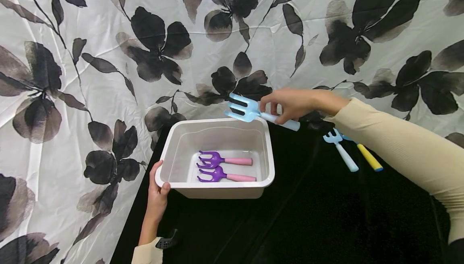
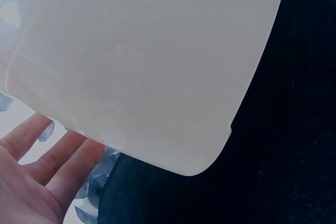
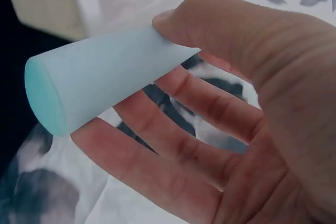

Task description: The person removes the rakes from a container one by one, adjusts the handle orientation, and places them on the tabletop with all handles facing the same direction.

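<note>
Up and to the right of my left hand, my right hand holds a light blue fork by its pale handle. My thumb presses one side of that handle and my fingertips meet the other, with the butt end sticking out past my grip. The prongs point off to the left of my right hand, by the far right corner of a whitish tub; I cannot tell whether the fork touches the rim.

The tub stands just right of my left hand, and below and to the left of my right one. My left hand grips its near left corner, thumb at the rim and fingers along the outer wall. A dark strap shows at that wrist.

Inside the tub, to the right of my left hand, lie two purple rakes, side by side, their prongs toward that hand and their pink handles away from it.

To the right of my right hand and lower, a second light blue fork lies on black cloth near a yellow handle, whose blue head my cream sleeve partly hides. Beyond both hands spreads a flowered cloth.
</note>
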Tool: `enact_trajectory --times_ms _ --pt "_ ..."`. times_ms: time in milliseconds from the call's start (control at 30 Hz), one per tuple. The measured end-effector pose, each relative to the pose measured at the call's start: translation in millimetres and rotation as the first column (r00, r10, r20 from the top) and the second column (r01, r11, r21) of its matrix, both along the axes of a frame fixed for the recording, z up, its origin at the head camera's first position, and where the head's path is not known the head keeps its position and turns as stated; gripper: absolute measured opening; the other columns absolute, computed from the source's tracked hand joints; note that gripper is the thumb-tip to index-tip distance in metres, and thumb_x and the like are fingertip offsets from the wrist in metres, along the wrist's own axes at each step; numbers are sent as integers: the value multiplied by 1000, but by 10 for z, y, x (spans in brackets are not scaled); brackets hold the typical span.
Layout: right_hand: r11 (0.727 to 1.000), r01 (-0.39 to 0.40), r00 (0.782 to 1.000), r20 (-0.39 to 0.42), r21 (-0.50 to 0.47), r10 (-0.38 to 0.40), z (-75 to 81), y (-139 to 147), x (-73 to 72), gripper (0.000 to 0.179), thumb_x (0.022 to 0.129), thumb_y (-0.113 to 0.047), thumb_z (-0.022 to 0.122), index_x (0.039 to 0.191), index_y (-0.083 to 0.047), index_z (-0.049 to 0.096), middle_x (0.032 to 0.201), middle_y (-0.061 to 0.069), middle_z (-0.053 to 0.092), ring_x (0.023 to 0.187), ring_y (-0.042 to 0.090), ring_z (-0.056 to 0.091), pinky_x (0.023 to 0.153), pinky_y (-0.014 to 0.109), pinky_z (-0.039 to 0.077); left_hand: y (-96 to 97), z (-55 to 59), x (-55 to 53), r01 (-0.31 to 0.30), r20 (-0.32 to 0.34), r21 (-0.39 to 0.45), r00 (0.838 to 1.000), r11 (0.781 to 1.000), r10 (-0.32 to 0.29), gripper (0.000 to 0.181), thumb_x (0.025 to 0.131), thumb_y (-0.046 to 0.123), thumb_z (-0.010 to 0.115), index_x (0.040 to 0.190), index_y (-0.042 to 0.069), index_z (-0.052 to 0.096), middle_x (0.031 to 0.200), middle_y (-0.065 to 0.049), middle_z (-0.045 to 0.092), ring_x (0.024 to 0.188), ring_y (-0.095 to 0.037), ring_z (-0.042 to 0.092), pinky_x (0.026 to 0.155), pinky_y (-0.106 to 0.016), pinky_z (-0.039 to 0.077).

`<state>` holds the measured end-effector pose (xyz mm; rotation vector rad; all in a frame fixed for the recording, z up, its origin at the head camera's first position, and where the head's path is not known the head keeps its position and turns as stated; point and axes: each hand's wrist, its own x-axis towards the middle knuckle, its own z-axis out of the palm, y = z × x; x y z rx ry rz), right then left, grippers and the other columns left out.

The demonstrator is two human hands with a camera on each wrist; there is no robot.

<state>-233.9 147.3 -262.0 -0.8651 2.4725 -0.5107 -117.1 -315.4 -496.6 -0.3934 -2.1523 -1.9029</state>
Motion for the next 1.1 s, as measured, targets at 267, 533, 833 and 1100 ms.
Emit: enact_trajectory --times_ms 267,533,833,1100 --pt "985 161 987 -3 -53 -161 -6 673 161 49 90 -6 75 134 -7 54 107 14 66 71 21 66 55 37 55 -11 -13 34 0 -21 11 1000 1000 1 66 102 24 62 158 9 30 144 -10 41 120 -28 46 95 -24 43" --pt "934 346 938 28 -91 -345 -236 1387 466 50 92 -8 75 136 -10 51 116 17 66 82 21 71 58 37 57 -9 -16 51 -11 -25 15 1000 1000 11 66 102 27 62 158 10 30 145 -5 42 121 -31 45 95 -23 42" --pt "867 485 875 60 -113 -481 -671 2167 945 53 93 -8 73 138 -6 46 114 19 66 81 23 71 56 37 58 6 -18 56 -7 -26 20 1000 1000 8 65 102 23 61 158 10 30 145 -6 41 121 -31 45 95 -22 42" --pt "790 613 787 93 -16 -609 -1177 2680 1375 62 91 -13 75 138 6 40 104 18 67 83 28 69 56 41 58 4 -11 81 -25 -12 6 1000 1000 25 64 103 21 59 159 11 30 146 -4 41 122 -25 46 95 -20 42"
